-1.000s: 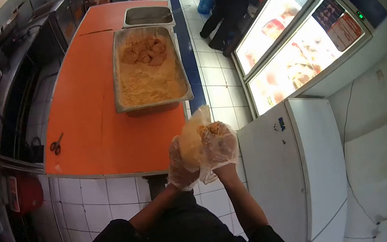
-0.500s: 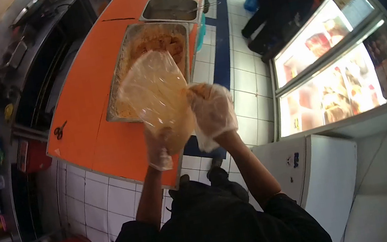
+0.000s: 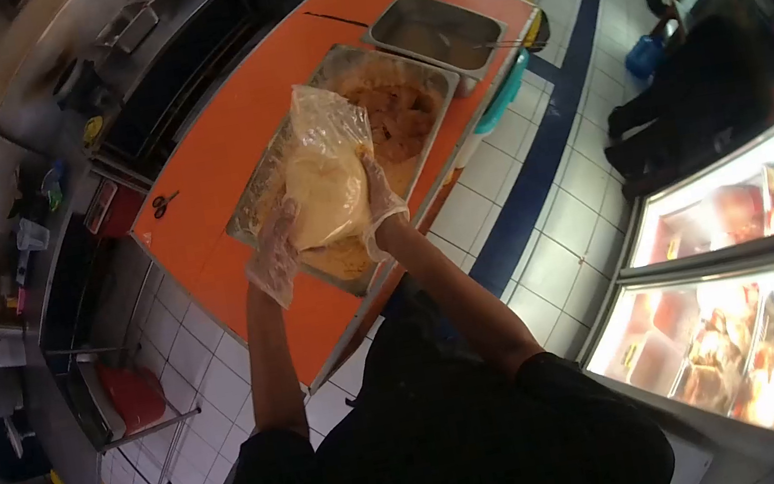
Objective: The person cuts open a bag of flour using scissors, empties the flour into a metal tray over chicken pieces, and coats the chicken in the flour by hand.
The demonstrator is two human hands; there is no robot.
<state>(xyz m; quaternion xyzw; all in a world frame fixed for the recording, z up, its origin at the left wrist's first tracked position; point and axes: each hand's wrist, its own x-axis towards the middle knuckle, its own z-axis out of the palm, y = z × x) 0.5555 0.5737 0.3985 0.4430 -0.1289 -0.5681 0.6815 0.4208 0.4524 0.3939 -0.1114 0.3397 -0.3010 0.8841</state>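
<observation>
Between my hands is a clear plastic bag point(image 3: 328, 190) with pale yellowish contents, its loose top crumpled upward. My left hand point(image 3: 277, 249), in a clear disposable glove, grips the bag's left side. My right hand point(image 3: 382, 200), gloved the same way, is closed on its right side; some fingertips are hidden by the bag. Below and behind the bag lies a metal tray point(image 3: 249, 203) with breading-like powder in its near part. Reddish-brown coated pieces point(image 3: 396, 117), possibly meat, are heaped at the tray's far end.
The tray rests on an orange table point(image 3: 220, 147), with scissors point(image 3: 163, 204) near its left edge. A second metal pan point(image 3: 440, 31) with a utensil stands behind. A lit display case point(image 3: 722, 310) is at right, a dark-clothed person point(image 3: 697, 91) beyond it. A red stool point(image 3: 132, 392) stands left.
My right hand, earlier apart at the right with breading on its glove, now holds the bag's side. The bag looks fuller and rounder. My view has turned, shifting the table rightward.
</observation>
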